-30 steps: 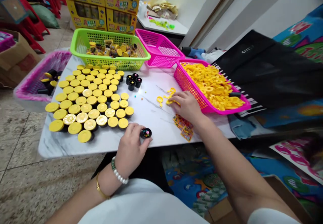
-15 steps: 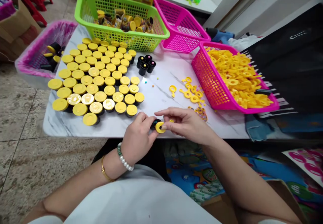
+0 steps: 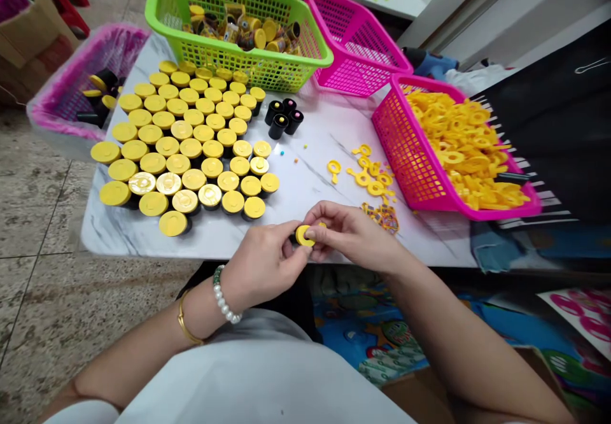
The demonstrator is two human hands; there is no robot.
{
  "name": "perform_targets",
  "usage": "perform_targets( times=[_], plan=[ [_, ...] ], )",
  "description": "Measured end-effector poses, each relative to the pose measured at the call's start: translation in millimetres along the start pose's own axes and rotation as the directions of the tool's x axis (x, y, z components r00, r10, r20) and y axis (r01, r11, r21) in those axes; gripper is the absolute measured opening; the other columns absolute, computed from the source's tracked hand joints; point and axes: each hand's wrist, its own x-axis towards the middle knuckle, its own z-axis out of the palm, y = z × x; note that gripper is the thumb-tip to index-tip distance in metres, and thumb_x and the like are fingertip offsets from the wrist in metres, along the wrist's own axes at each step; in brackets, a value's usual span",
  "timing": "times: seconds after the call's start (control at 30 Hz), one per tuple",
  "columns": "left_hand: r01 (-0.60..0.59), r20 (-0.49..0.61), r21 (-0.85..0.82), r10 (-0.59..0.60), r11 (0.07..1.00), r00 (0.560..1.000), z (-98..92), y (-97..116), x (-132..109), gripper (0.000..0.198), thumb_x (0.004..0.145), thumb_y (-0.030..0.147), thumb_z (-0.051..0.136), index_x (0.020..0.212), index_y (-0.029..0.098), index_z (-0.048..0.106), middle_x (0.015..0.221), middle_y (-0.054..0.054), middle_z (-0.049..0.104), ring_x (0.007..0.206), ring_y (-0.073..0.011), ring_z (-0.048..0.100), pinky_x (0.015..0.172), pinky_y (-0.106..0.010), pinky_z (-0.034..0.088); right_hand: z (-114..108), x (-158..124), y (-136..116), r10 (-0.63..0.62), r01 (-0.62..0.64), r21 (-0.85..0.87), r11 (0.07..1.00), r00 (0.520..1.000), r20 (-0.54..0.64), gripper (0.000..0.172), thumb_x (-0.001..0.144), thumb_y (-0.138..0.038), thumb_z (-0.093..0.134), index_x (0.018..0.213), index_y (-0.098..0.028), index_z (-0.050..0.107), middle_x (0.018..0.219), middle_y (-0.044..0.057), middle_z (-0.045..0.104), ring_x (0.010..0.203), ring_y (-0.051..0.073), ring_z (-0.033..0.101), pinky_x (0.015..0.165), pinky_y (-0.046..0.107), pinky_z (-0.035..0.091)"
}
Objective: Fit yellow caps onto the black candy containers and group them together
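Note:
Near the table's front edge, my left hand (image 3: 267, 260) is closed around a small black cup (image 3: 293, 239), mostly hidden by the fingers. My right hand (image 3: 353, 236) pinches a yellow ring with a tab (image 3: 301, 235), which lies against the cup's mouth. Whether the ring is seated on the rim, I cannot tell. Left of my hands, many black cups with yellow caps (image 3: 193, 179) stand upright in rows. Further back are several open black cups (image 3: 278, 125) with small coloured beads in them. Loose yellow rings (image 3: 376, 188) lie to the right, by a small pile of printed pieces (image 3: 387, 218).
A pink basket (image 3: 415, 182) heaped with yellow rings stands at the right. Behind are a green basket (image 3: 238, 70) of wrapped cups and another pink basket (image 3: 348, 83). A lined pink bin (image 3: 52, 118) with black cups stands left of the marble-patterned table (image 3: 214, 236).
The yellow ring now covers the cup's mouth more fully, and my right fingers have curled in around it. My hands are closer together. The camera view has shifted slightly.

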Motion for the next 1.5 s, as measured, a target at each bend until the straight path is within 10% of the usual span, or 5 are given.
perform_targets(
  times=[0.37,0.6,1.0,1.2,1.5],
  plan=[
    [0.310,0.249,-0.305,-0.239,0.900,0.938,-5.7,-2.3,9.9,0.025,0.095,0.039,0.046,0.098,0.018,0.060,0.058,0.004,0.058,0.041,-0.0104,0.056,0.039,-0.018,0.041,7.8,-2.3,9.9,-0.135,0.124,-0.093,0.988,0.984,-0.119,0.037,0.079,-0.052,0.070,0.086,-0.020,0.053,0.055,-0.006,0.056,0.048,0.010,0.055,0.048,0.020,0.040],
    [-0.086,-0.072,0.139,0.097,0.987,0.993,7.4,-7.1,-2.4,0.029,0.088,0.026,0.063,0.116,0.018,0.061,0.074,0.000,0.068,0.063,-0.0128,0.061,0.062,-0.022,0.045,3.2,-1.6,18.6,-0.158,0.162,0.014,0.987,0.977,-0.140,0.037,0.077,-0.051,0.073,0.082,-0.019,0.056,0.060,-0.004,0.061,0.052,0.010,0.057,0.053,0.022,0.044],
    [-0.043,-0.205,0.704,0.261,0.709,0.943,32.1,-4.3,-1.1,0.019,0.089,0.026,0.051,0.101,0.016,0.062,0.071,-0.002,0.067,0.059,-0.0178,0.063,0.046,-0.029,0.032,-8.9,-0.9,18.1,-0.130,0.149,0.205,0.967,0.986,-0.103,0.030,0.077,-0.040,0.075,0.092,-0.016,0.065,0.061,-0.002,0.062,0.050,0.009,0.055,0.052,0.022,0.045],
    [-0.012,-0.171,0.607,0.146,0.795,0.974,27.1,-12.7,-0.5,0.020,0.091,0.036,0.053,0.097,0.018,0.061,0.083,-0.004,0.069,0.069,-0.0180,0.064,0.053,-0.028,0.038,14.7,-12.4,14.9,-0.225,0.208,-0.099,0.973,0.949,-0.219,0.047,0.074,-0.042,0.077,0.112,-0.021,0.058,0.074,-0.003,0.057,0.059,0.011,0.056,0.053,0.023,0.046],
    [-0.021,-0.086,0.557,0.083,0.830,0.993,23.1,-7.8,4.7,0.020,0.087,0.024,0.051,0.103,0.018,0.063,0.091,-0.005,0.073,0.082,-0.0208,0.068,0.057,-0.028,0.041,32.9,-14.7,30.6,-0.645,0.299,-0.734,0.610,0.725,-0.241,0.018,0.089,-0.038,0.063,0.097,-0.023,0.067,0.084,0.006,0.067,0.078,0.020,0.062,0.075,0.034,0.050]
  ],
)
